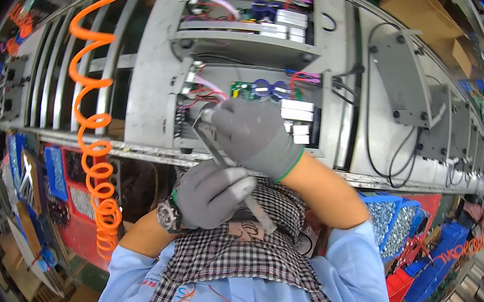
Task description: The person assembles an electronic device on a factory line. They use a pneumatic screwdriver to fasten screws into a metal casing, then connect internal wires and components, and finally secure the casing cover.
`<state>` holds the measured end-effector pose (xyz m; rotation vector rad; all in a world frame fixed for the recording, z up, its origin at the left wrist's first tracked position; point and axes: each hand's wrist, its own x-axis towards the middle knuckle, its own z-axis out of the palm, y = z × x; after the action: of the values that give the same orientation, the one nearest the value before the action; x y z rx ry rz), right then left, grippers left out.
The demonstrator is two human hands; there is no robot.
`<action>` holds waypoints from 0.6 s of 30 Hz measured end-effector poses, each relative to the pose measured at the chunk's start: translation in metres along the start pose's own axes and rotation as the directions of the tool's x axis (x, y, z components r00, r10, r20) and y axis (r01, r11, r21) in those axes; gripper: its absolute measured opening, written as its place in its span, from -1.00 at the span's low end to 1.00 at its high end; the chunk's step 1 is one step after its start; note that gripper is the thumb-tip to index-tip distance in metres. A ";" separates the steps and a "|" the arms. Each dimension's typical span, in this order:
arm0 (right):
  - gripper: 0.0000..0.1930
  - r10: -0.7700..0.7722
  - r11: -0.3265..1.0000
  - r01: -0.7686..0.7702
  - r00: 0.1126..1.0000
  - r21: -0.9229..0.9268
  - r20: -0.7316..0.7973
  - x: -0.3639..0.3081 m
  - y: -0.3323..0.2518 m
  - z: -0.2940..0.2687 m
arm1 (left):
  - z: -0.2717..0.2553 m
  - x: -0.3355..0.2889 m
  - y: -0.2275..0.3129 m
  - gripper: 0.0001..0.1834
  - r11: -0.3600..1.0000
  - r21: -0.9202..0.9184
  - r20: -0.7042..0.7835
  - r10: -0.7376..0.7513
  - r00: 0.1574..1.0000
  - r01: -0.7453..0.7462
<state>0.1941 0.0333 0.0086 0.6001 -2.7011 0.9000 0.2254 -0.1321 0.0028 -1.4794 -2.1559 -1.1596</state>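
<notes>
Both hands wear grey gloves. My left hand, lower and nearer my body, is closed round the middle of a long, narrow grey metal strip. The strip slants from the upper left, by the open metal case, down to the right in front of my apron. My right hand is closed at the strip's upper part, its fingertips partly hidden. Just beyond that hand lies the open grey case, with a green circuit board, blue capacitors, white blocks and coloured wires inside. My right hand covers part of its near side.
A second open case stands behind the first on the pale board. Closed grey units with black cables line the right. A coiled orange hose hangs at left over metal rollers. Blue bins of small metal parts flank me.
</notes>
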 end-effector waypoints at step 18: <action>-0.93 -0.539 0.839 0.511 0.734 0.187 0.412 0.065 0.034 0.051 | 0.013 0.017 -0.001 -0.62 0.880 0.352 0.212 -0.406 0.889 0.319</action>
<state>0.1164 0.0061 -0.0270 1.6763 -2.6098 0.7468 0.2199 -0.1116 0.0042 -1.1844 -2.7537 -0.6866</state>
